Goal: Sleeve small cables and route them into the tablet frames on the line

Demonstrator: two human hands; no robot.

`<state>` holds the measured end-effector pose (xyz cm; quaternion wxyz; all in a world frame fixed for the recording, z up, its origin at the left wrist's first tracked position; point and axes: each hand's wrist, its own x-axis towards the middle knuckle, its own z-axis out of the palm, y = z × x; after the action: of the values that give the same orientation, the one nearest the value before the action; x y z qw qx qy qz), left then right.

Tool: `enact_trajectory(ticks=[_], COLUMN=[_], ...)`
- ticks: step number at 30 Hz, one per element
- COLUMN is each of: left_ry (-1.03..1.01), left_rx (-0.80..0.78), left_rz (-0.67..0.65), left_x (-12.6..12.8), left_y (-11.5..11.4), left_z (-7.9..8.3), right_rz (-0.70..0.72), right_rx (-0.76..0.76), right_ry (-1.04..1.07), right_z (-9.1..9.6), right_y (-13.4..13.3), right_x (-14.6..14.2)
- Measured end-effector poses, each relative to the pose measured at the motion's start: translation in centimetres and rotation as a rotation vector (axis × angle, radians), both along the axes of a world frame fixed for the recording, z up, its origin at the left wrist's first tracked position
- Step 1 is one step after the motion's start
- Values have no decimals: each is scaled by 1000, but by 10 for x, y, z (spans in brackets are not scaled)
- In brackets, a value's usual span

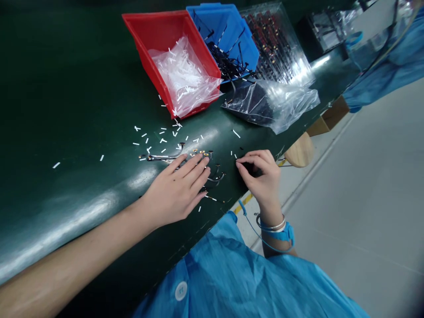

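My left hand (177, 187) lies flat on the dark green table (66, 110), fingers stretched over a small cluster of thin black cables with gold ends (198, 155). My right hand (260, 174) rests near the table's edge, fingertips pinched together on something small and dark I cannot make out. A blue wrist strap (280, 232) with a coiled cord circles my right wrist. Small white tube pieces (162, 137) are scattered on the table beyond my left hand.
A red bin (145, 35) holds a clear bag of white pieces. A blue bin (228, 31) holds black cables. Beside them are a clear tray (274, 44) and a plastic bag (271, 104). A wooden stool (300, 150) and another person's blue sleeve (391, 62) are at right.
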<state>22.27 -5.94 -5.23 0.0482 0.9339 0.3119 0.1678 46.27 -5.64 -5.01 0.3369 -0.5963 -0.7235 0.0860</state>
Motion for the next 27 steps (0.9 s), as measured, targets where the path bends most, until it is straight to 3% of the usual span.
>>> enact_trajectory(ticks=[8,13,17,27], left_ry=[7,15,1,8], left_rx=[18,26,39,18], left_rz=[-2,-5,2,2], left_x=[1,1,1,1], left_y=[0,1,1,0], left_z=[0,1,0,1], right_rz=[24,199,316,310], right_rx=[33,-16,-89,-108], right_ry=[-44,-122,-40,28], right_z=[9,14,12,9], right_y=[-1,16,28,28], right_x=[7,15,24,22])
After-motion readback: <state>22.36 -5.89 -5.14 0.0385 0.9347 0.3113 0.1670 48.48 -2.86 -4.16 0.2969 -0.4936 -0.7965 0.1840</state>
